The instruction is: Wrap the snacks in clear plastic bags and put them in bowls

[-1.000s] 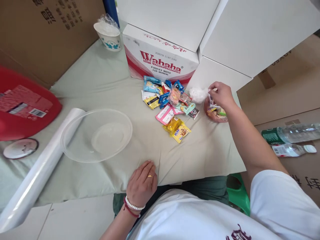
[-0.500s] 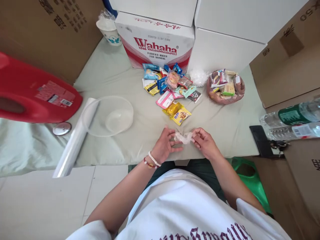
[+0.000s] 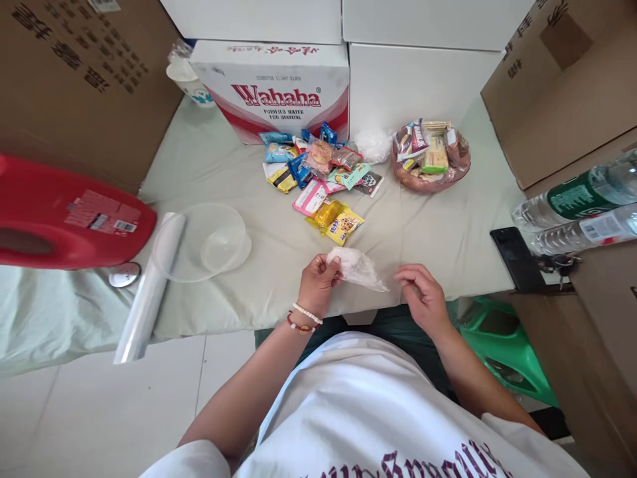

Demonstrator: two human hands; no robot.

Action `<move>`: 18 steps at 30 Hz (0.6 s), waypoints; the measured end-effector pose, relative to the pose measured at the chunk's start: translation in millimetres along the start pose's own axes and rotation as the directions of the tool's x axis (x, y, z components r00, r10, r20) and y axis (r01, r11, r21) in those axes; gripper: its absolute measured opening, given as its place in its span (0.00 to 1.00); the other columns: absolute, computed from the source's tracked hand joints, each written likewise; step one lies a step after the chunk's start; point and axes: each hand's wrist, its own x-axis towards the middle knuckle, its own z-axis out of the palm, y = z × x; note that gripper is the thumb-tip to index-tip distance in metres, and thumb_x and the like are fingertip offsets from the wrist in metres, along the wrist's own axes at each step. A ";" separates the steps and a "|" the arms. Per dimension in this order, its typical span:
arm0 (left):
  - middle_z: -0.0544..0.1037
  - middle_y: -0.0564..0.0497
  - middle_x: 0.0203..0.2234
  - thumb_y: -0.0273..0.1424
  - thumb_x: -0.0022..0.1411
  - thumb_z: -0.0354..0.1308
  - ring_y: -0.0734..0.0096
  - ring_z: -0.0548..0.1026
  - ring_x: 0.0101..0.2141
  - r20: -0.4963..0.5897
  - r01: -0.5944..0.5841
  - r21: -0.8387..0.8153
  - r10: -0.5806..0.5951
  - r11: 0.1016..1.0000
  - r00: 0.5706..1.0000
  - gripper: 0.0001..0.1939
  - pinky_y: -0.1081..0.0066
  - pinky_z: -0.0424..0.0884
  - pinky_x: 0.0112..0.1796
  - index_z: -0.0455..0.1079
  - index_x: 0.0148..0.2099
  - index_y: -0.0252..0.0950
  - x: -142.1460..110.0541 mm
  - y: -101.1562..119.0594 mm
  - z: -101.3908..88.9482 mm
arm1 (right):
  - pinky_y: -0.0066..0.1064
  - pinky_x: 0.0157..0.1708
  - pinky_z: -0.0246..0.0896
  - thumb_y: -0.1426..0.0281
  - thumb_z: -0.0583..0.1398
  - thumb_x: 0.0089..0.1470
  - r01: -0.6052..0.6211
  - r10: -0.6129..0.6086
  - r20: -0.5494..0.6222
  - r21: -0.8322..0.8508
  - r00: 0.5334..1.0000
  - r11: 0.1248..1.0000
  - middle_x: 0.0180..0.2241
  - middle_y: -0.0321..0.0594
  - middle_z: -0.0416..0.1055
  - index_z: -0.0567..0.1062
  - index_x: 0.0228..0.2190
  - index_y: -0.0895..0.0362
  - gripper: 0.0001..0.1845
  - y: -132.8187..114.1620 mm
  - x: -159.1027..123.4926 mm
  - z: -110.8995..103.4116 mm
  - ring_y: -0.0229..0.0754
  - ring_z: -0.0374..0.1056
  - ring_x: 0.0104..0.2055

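My left hand (image 3: pixel 318 284) pinches one end of a thin, crumpled clear plastic cover (image 3: pixel 359 269), bag-like in shape, above the table's front edge. The cover's loose end points toward my right hand (image 3: pixel 423 297). That hand is apart from it, fingers loosely bent and nothing visible in them. Just beyond the cover lies a pile of wrapped snacks (image 3: pixel 318 166), with a yellow cookie packet (image 3: pixel 345 226) nearest. To the left, a clear plastic bowl (image 3: pixel 239 247) stands partly over a roll of clear film (image 3: pixel 144 312).
A filled snack bowl (image 3: pixel 430 186) and a clump of clear plastic (image 3: pixel 373 145) sit at the back right. Boxes (image 3: pixel 279 99) line the back. A red jug (image 3: pixel 74 219) stands left; bottles (image 3: pixel 577 196) and a phone (image 3: pixel 517 259) lie right. A green stool (image 3: pixel 507 345) is below.
The plastic cover has spread from a small bunched strip into a wider shape. My right hand has let go of it and moved right; my left hand now pinches it. The camera view has shifted.
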 end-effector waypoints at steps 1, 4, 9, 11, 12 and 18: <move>0.74 0.59 0.21 0.49 0.45 0.76 0.79 0.69 0.23 0.010 -0.016 0.026 0.015 1.000 1.000 0.26 0.76 0.65 0.26 0.68 0.32 0.37 -1.4 -1.5 2.0 | 0.42 0.47 0.70 0.70 0.56 0.68 -0.003 0.003 -0.023 -0.002 1.000 1.000 0.46 0.44 0.71 0.77 0.46 0.49 0.11 -1.5 5.5 -0.5 0.46 0.71 0.48; 0.70 0.58 0.17 0.50 0.50 0.73 0.80 0.64 0.20 0.120 -0.069 0.161 0.050 0.985 0.991 0.25 0.75 0.60 0.25 0.67 0.25 0.36 -6.1 -2.9 7.0 | 0.46 0.53 0.67 0.66 0.62 0.65 0.138 -0.134 0.078 -0.059 0.988 0.989 0.51 0.46 0.71 0.78 0.49 0.49 0.11 -4.9 25.3 5.7 0.50 0.67 0.54; 0.74 0.57 0.23 0.50 0.52 0.71 0.75 0.69 0.26 0.263 -0.174 0.300 0.094 0.938 0.960 0.23 0.73 0.66 0.30 0.71 0.33 0.37 -14.3 -0.1 10.3 | 0.45 0.48 0.66 0.69 0.60 0.65 0.277 -0.256 0.237 -0.064 0.937 0.959 0.43 0.44 0.76 0.80 0.39 0.51 0.07 -1.6 44.7 32.8 0.50 0.64 0.48; 0.79 0.54 0.32 0.45 0.47 0.75 0.71 0.74 0.33 0.285 -0.154 0.286 0.069 0.946 0.956 0.24 0.71 0.70 0.37 0.73 0.40 0.36 -17.1 -0.8 8.6 | 0.45 0.48 0.65 0.69 0.60 0.65 0.203 -0.194 0.217 -0.018 0.957 0.979 0.40 0.44 0.76 0.79 0.37 0.52 0.07 -0.6 45.0 40.5 0.50 0.64 0.47; 0.80 0.53 0.34 0.42 0.47 0.76 0.69 0.75 0.34 0.287 -0.131 0.273 0.049 0.953 0.957 0.24 0.69 0.71 0.39 0.74 0.41 0.36 -18.1 -1.9 6.7 | 0.45 0.49 0.65 0.68 0.60 0.65 0.145 -0.149 0.214 0.034 0.965 0.989 0.41 0.44 0.76 0.79 0.37 0.53 0.06 -0.4 44.7 42.4 0.50 0.64 0.47; 0.80 0.52 0.26 0.43 0.41 0.77 0.72 0.74 0.28 0.159 0.061 0.121 -0.080 0.991 0.984 0.23 0.71 0.70 0.33 0.74 0.34 0.35 -18.5 -11.5 -14.6 | 0.36 0.45 0.67 0.54 0.68 0.56 -0.467 0.315 0.352 0.556 0.882 0.688 0.42 0.39 0.76 0.74 0.33 0.53 0.17 2.4 51.1 30.6 0.42 0.71 0.43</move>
